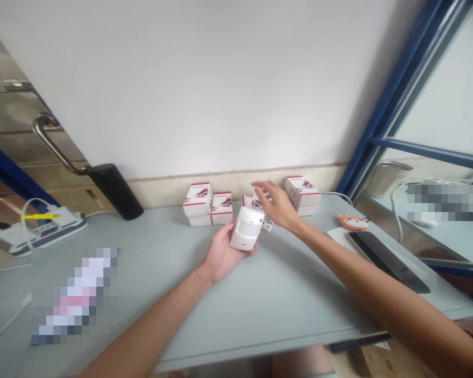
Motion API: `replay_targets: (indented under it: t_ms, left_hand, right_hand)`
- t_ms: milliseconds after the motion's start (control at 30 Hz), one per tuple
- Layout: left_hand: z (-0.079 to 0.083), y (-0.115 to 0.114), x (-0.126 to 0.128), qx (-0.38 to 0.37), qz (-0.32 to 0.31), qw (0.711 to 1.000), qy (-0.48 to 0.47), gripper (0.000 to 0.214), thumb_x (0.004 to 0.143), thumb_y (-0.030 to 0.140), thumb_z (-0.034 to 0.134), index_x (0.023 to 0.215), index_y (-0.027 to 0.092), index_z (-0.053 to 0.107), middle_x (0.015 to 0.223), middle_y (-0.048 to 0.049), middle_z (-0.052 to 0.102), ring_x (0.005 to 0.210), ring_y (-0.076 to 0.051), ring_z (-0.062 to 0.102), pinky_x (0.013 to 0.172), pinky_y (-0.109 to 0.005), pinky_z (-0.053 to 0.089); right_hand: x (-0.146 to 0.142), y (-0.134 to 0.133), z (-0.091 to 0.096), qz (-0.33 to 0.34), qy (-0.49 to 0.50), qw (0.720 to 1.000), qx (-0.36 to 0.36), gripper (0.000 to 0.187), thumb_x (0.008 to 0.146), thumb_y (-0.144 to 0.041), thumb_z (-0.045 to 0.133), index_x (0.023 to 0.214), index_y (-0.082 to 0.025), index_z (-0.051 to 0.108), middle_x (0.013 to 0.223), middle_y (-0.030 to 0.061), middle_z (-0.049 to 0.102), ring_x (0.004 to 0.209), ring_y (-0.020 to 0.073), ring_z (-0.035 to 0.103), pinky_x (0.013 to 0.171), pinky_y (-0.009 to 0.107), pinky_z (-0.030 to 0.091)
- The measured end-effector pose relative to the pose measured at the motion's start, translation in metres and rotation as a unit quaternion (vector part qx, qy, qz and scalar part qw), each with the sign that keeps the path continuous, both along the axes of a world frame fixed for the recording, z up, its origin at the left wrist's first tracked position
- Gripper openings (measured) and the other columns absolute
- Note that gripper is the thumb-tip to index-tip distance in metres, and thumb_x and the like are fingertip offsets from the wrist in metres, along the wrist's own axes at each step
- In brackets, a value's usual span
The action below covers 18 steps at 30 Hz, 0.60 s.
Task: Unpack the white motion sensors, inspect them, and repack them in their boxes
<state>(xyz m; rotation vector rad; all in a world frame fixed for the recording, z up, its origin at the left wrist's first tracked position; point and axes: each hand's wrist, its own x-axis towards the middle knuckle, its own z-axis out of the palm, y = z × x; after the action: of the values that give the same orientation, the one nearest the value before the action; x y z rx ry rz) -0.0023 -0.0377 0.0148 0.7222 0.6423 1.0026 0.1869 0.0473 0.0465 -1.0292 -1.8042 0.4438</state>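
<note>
My left hand [220, 252] is closed around a small white sensor unit [246, 229] with a ribbed window on its front, held just above the grey table [260, 294]. My right hand [274, 203] reaches past it toward the back of the table, fingers spread and empty, hovering over a small white-and-red box [249, 201] that it partly hides. More white-and-red boxes stand along the wall: two at the left [198, 199] [222, 207] and a stacked pair at the right [301, 192].
A black cylinder [114, 190] leans at the back left beside a white power strip [39, 231]. A black phone-like slab [386, 260], white paper and a small orange figure [353, 222] lie at the right. A blue frame [382, 105] borders the right side.
</note>
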Motion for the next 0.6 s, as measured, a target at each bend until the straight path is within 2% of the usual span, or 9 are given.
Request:
replay_targets:
  t_ms: [67,167,233,467,600]
  left_hand:
    - [0.000,-0.001,0.000,-0.002,-0.012,1.000,0.001,0.042,0.099,0.043,0.054,0.128,0.015,0.065,0.116,-0.0188,0.074,0.078,-0.026,0.070,0.070,-0.037,0.049]
    - [-0.002,-0.003,0.001,0.004,-0.030,0.999,0.015,0.044,0.101,0.046,0.053,0.128,0.014,0.066,0.119,-0.0186,0.073,0.079,-0.024,0.070,0.071,-0.037,0.050]
    - [-0.003,-0.003,0.002,0.006,-0.038,0.999,0.031,0.044,0.101,0.047,0.054,0.126,0.014,0.068,0.115,-0.0175,0.073,0.080,-0.024,0.069,0.072,-0.036,0.050]
    - [-0.005,-0.005,0.003,0.012,-0.035,0.999,0.037,0.041,0.101,0.042,0.053,0.124,0.012,0.067,0.119,-0.0196,0.072,0.081,-0.027,0.069,0.072,-0.040,0.048]
    - [-0.004,-0.004,0.003,0.012,-0.034,0.999,0.031,0.042,0.102,0.043,0.051,0.127,0.012,0.066,0.121,-0.0205,0.072,0.081,-0.027,0.069,0.072,-0.041,0.048]
  right_hand:
    - [0.009,-0.016,-0.005,0.047,0.072,0.994,-0.075,0.050,0.106,-0.058,0.041,0.124,-0.024,0.074,0.113,0.0084,0.072,0.094,0.0229,0.069,0.085,0.037,0.055]
    - [0.013,-0.033,-0.014,0.118,0.154,0.961,-0.195,0.059,0.103,-0.067,0.042,0.123,-0.024,0.076,0.105,0.0068,0.075,0.086,0.0214,0.069,0.080,0.035,0.056]
    - [0.010,-0.040,-0.021,0.140,0.180,0.945,-0.233,0.060,0.101,-0.070,0.045,0.119,-0.023,0.079,0.102,0.0060,0.077,0.084,0.0208,0.069,0.081,0.036,0.057]
    - [0.007,-0.040,-0.031,0.151,0.231,0.925,-0.262,0.055,0.097,-0.069,0.055,0.108,-0.023,0.084,0.106,0.0069,0.080,0.098,0.0248,0.073,0.088,0.039,0.059]
    - [0.009,-0.040,-0.026,0.150,0.199,0.934,-0.254,0.058,0.098,-0.070,0.052,0.106,-0.024,0.084,0.099,0.0063,0.081,0.084,0.0217,0.070,0.078,0.036,0.057]
